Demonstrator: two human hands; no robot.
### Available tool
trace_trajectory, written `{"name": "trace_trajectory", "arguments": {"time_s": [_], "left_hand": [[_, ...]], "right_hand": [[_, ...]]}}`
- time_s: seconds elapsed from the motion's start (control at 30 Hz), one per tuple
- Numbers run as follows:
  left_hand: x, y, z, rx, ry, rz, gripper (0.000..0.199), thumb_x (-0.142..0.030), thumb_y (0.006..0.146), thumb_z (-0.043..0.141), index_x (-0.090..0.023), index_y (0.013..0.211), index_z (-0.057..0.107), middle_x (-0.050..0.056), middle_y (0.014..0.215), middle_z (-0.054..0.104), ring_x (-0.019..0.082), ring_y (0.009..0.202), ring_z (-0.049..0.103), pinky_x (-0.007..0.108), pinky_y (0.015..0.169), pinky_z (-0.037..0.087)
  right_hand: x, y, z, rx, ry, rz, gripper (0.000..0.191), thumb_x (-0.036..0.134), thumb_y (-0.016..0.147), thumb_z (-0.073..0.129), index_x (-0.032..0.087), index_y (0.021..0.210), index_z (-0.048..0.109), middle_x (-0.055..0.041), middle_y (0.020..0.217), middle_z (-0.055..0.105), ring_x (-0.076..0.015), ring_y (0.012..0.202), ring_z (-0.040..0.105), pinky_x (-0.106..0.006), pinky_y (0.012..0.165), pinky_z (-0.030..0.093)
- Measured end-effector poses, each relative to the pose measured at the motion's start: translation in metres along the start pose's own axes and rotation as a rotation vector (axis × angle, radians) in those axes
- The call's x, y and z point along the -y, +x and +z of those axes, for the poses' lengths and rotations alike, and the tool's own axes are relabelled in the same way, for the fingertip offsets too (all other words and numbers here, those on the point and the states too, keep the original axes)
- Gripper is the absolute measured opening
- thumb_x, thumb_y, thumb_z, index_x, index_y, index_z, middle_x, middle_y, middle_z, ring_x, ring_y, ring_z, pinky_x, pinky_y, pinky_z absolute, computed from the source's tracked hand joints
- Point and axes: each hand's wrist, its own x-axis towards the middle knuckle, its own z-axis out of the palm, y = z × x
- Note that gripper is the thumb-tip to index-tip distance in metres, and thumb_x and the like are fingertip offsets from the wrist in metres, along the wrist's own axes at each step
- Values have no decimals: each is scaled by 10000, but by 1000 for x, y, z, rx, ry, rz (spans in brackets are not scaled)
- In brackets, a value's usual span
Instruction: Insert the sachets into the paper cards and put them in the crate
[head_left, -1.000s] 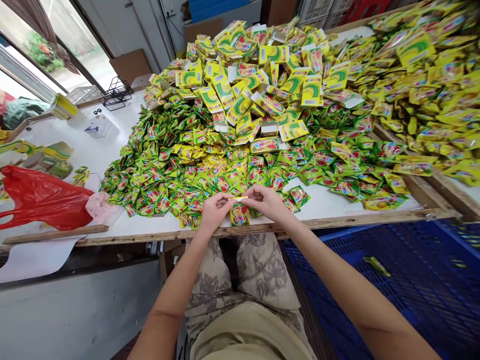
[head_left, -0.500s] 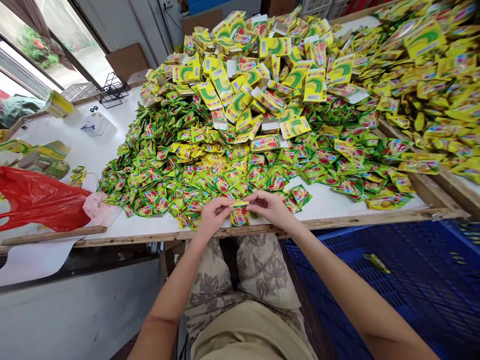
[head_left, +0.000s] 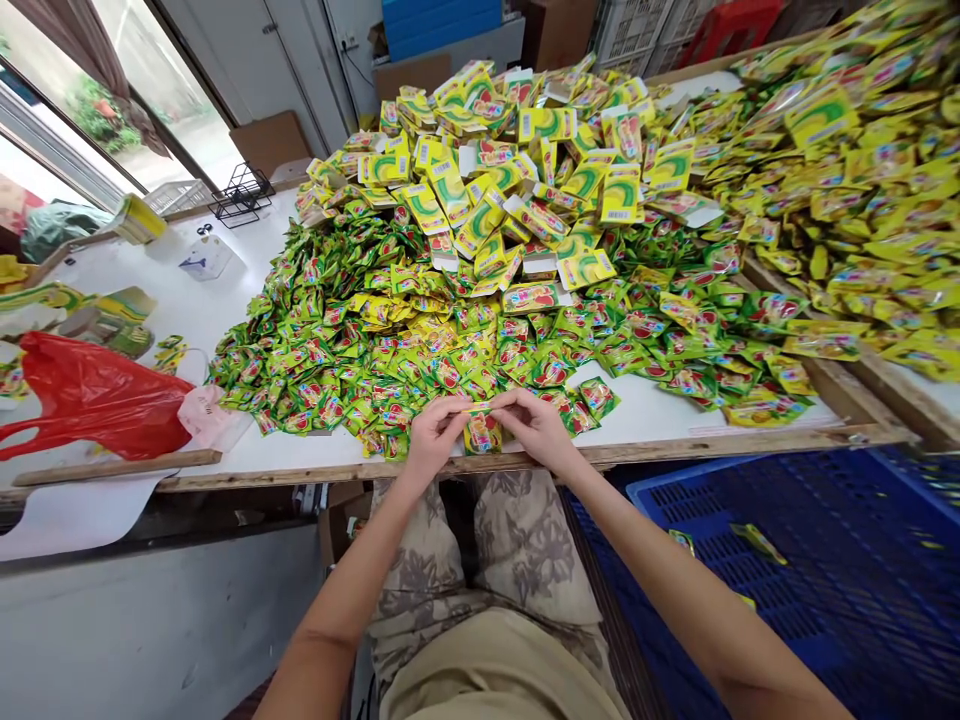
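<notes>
A small yellow-green packet (head_left: 481, 433) hangs between my hands at the table's front edge. My left hand (head_left: 439, 432) pinches its upper left corner, and my right hand (head_left: 529, 424) pinches the upper right one. Just beyond my fingers lies a big heap of green packets (head_left: 315, 350) with red fruit pictures. Yellow boxes (head_left: 442, 190), some with open white flaps, are piled on the back of this heap.
At the left are a red plastic bag (head_left: 105, 395) and a black wire rack (head_left: 244, 195). More yellow packets (head_left: 885, 220) fill the right side behind a wooden divider. A blue crate (head_left: 735, 570) stands below the table's wooden front edge (head_left: 675, 447).
The whole view has shifted a little, so the table's back and the blue crate show more. Both hands still pinch the packet at its top edge.
</notes>
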Motion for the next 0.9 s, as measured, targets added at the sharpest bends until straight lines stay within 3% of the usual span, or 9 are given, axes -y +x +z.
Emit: {"name": "trace_trajectory", "arguments": {"time_s": [0.1, 0.17, 0.27, 0.37, 0.47, 0.67, 0.8, 0.9], "left_hand": [[-6, -3, 4, -1, -180, -125, 554, -418, 790, 718, -219, 1279, 550, 135, 1257, 619, 185, 963, 677, 304, 825, 552], [-12, -5, 12, 69, -271, -204, 674, -433, 712, 785, -204, 1291, 529, 139, 1248, 619, 205, 995, 667, 307, 838, 546], [-20, -6, 29, 148, -328, -310, 577, -451, 651, 817, -154, 1108, 628, 107, 1069, 693, 207, 945, 665, 313, 838, 534], [-24, -9, 44, 87, -303, -379, 421, -458, 669, 789, -147, 921, 660, 53, 892, 713, 177, 810, 655, 297, 766, 528], [-25, -12, 46, 35, -250, -389, 377, -439, 660, 790, -150, 855, 649, 15, 777, 686, 151, 705, 619, 267, 679, 503], [-28, -14, 42, 122, -190, -366, 401, -386, 697, 771, -165, 995, 619, 35, 919, 689, 171, 819, 630, 282, 771, 500], [-31, -15, 54, 188, -135, -367, 367, -363, 689, 781, -156, 941, 613, 26, 850, 665, 171, 779, 618, 283, 746, 495], [-35, -18, 64, 286, -193, -353, 421, -347, 699, 780, -166, 1025, 585, 37, 899, 648, 180, 826, 629, 293, 754, 507]], "right_hand": [[11, -1, -10, -200, 82, 74, 229, 461, 826, 682, 246, 877, 622, -12, 783, 644, -171, 675, 614, -294, 607, 518], [20, -3, -18, -288, 104, 105, 228, 446, 809, 702, 247, 883, 619, -5, 775, 637, -160, 661, 604, -276, 592, 505], [29, -9, -23, -278, 122, 143, 236, 436, 787, 725, 240, 847, 609, 0, 741, 625, -156, 650, 605, -268, 587, 502], [32, -17, -16, -191, 142, 172, 240, 430, 788, 726, 237, 840, 593, 3, 727, 613, -159, 660, 615, -275, 604, 512], [31, -22, -10, -157, 142, 173, 253, 426, 780, 733, 242, 861, 579, 6, 764, 595, -156, 675, 605, -282, 625, 517], [34, -27, -11, -154, 85, 198, 264, 437, 796, 715, 239, 875, 560, -4, 791, 581, -159, 689, 577, -267, 599, 497], [42, -35, -14, -183, 65, 191, 239, 423, 809, 704, 237, 871, 569, -8, 819, 575, -158, 722, 580, -264, 638, 506], [49, -52, -33, -221, 22, 209, 246, 436, 794, 703, 242, 883, 582, -13, 827, 593, -171, 742, 611, -272, 652, 530]]}}
